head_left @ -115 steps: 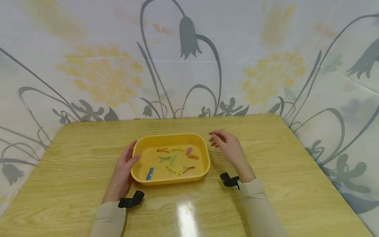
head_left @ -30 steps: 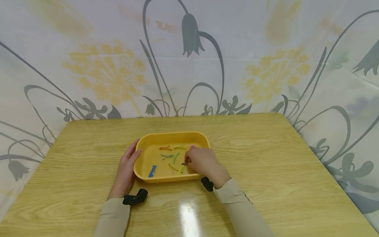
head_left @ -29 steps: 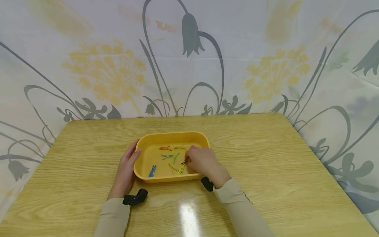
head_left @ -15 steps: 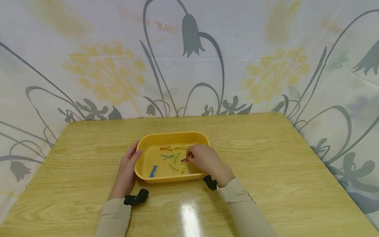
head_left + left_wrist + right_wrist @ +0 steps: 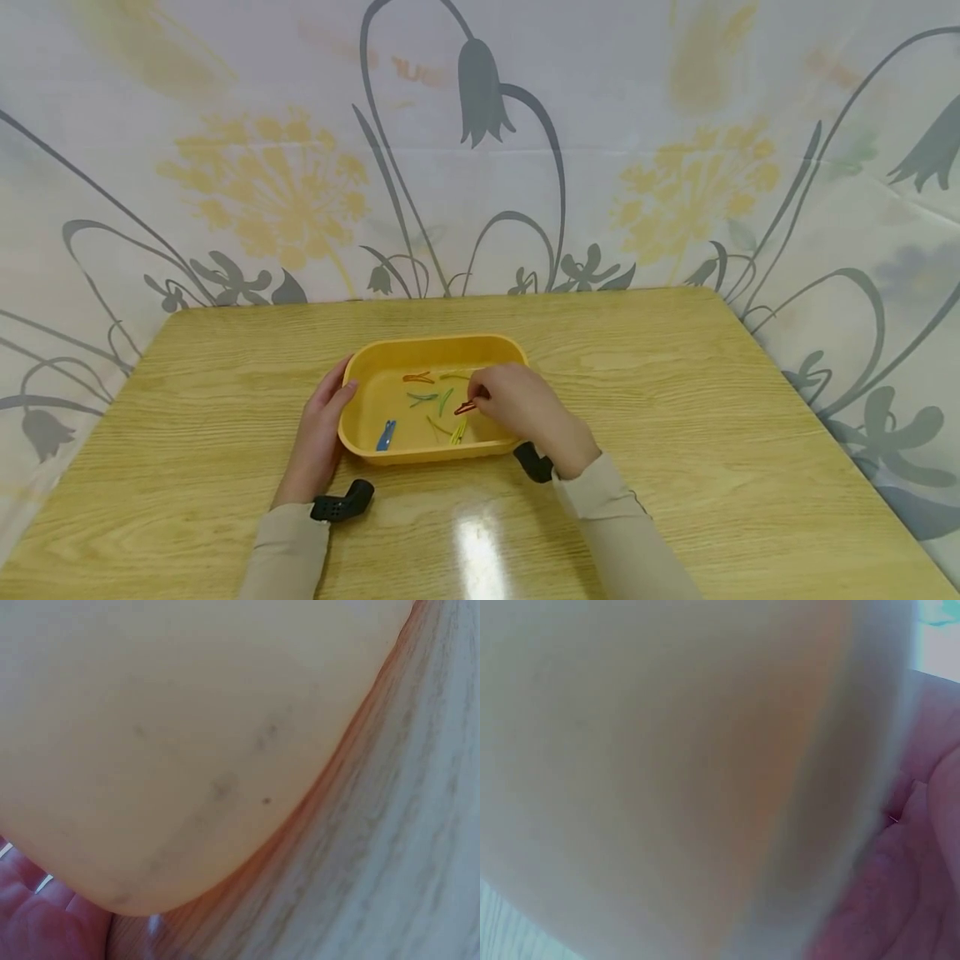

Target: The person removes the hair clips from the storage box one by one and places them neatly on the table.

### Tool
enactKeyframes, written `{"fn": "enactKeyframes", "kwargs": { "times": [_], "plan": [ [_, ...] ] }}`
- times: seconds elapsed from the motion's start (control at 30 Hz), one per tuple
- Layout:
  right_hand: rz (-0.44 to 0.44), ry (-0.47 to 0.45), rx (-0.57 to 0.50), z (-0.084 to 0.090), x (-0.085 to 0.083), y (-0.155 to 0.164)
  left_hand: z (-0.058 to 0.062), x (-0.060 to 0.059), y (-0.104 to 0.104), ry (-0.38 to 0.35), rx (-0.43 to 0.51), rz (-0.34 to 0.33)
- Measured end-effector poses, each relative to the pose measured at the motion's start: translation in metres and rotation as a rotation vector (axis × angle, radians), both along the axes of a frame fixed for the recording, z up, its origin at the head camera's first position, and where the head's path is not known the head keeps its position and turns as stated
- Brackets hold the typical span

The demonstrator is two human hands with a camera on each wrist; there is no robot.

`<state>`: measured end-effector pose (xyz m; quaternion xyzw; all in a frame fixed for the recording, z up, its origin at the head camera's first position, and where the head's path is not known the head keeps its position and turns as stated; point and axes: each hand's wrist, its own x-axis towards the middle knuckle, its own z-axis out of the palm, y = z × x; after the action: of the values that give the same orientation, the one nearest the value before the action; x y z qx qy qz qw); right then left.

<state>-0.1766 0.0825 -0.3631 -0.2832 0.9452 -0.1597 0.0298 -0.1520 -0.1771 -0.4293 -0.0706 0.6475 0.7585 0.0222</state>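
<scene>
We see a yellow tray [image 5: 360, 446] sitting near the middle of the head view, on a wooden table [image 5: 675, 417] that fills the lower half of the frame. Our left hand [image 5: 318, 437] lies flat on the table against the tray's left wall, fingers straight and relaxed, with the thumb touching the rim at the upper left corner. In the left wrist view the tray's outer wall [image 5: 187, 735] fills most of the frame, and a bit of the palm shows in the lower left corner.

Our right hand [image 5: 525, 408] reaches into the right half of the tray from the lower right. Its thumb and fingertips are curled together and pinch a small red clip [image 5: 465, 407], which sits just left of the fingertips, about at the tray's centre. We cannot tell whether the clip is lifted or rests on the tray floor. The right wrist view is blurred: only the tray wall and part of the hand at the right edge show.

Other small clips lie loose on the tray floor: an orange one [image 5: 417, 377] toward the upper left, a green one [image 5: 422, 397] below it, a yellow one [image 5: 459, 430] just below the red clip, and a blue one [image 5: 386, 435] in the lower left part.

Behind the table, a pale flowered cloth [image 5: 262, 183] covers the upper half of the frame.
</scene>
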Motion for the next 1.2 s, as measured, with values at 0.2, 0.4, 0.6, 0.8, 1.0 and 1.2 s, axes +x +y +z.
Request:
{"fn": "enactKeyframes", "kwargs": {
  "times": [0.2, 0.4, 0.6, 0.8, 1.0, 1.2],
  "plan": [
    [-0.013, 0.006, -0.014, 0.004, 0.000, 0.004, 0.002, 0.001, 0.001, -0.001, 0.009, -0.008],
    [-0.034, -0.011, -0.056, 0.007, -0.004, 0.010, 0.004, 0.000, 0.001, -0.004, -0.008, -0.007],
    [-0.026, -0.016, -0.059, 0.009, -0.004, 0.014, 0.003, 0.000, 0.001, -0.011, -0.031, -0.002],
    [-0.025, -0.026, -0.066, 0.013, -0.002, 0.016, 0.000, 0.001, 0.001, -0.020, -0.023, 0.003],
    [-0.051, -0.034, -0.091, 0.014, -0.005, 0.020, -0.002, 0.000, 0.000, -0.012, -0.031, 0.008],
    [-0.118, 0.008, -0.055, 0.014, -0.008, 0.025, -0.001, -0.001, -0.001, -0.011, -0.038, 0.010]
  ]
}}
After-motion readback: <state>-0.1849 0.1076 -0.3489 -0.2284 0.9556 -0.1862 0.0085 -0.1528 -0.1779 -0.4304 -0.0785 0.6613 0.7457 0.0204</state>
